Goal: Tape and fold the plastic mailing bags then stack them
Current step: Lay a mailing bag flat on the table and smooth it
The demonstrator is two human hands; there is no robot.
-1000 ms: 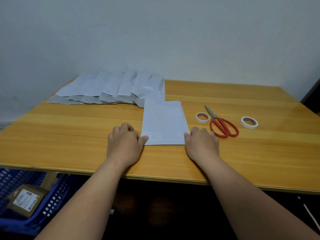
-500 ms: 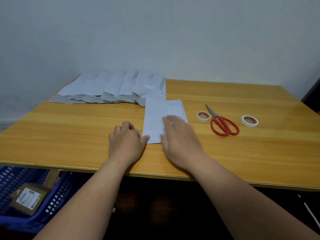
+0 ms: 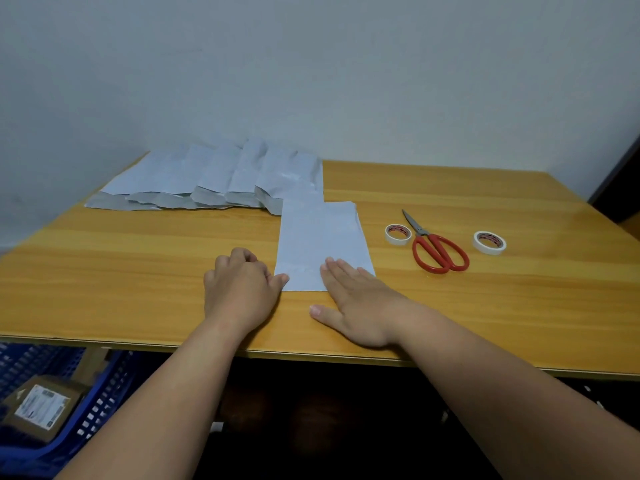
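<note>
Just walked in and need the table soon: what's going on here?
A person is folding mailing bags. The right hand lies flat on the near end of one bag while the left hand steadies its corner. More bags lie fanned behind; scissors and two tape rolls sit untouched.

Bare table lies open left of the left hand, back to the row of mailing bags along the wall. Right of the flat bag, a tape roll, red scissors and a second roll block the way; beyond them the wood runs free.
</note>
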